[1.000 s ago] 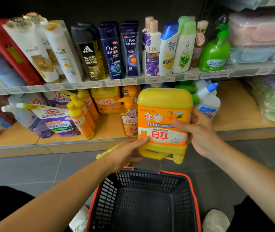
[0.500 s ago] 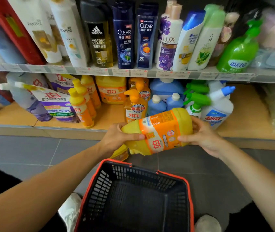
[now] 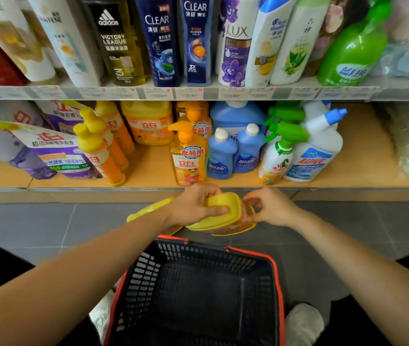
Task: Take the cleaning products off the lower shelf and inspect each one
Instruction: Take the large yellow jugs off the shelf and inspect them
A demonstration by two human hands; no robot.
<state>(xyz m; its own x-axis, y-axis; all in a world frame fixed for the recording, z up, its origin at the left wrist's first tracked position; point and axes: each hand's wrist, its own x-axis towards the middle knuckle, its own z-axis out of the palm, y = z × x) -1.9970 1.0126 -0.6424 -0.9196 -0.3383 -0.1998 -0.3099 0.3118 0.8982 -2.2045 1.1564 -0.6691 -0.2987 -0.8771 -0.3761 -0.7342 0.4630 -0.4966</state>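
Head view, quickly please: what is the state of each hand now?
Left hand: grips the yellow detergent jug, thumb across its base.
Right hand: holds the other end of the same jug, fingers curled.

The wooden lower shelf (image 3: 355, 156) carried, from left to right: purple refill pouches (image 3: 56, 151), orange squeeze bottles (image 3: 101, 151), a yellow jug (image 3: 148, 123) at the rear, orange pump bottles (image 3: 188, 156), blue bottles (image 3: 221, 156), green-trigger spray bottles (image 3: 277, 156) and a white angled-neck bottle (image 3: 315, 151). The upper shelf (image 3: 198, 93) carried upright shampoo bottles (image 3: 158, 41). Grey floor tiles (image 3: 36, 221) lay below.
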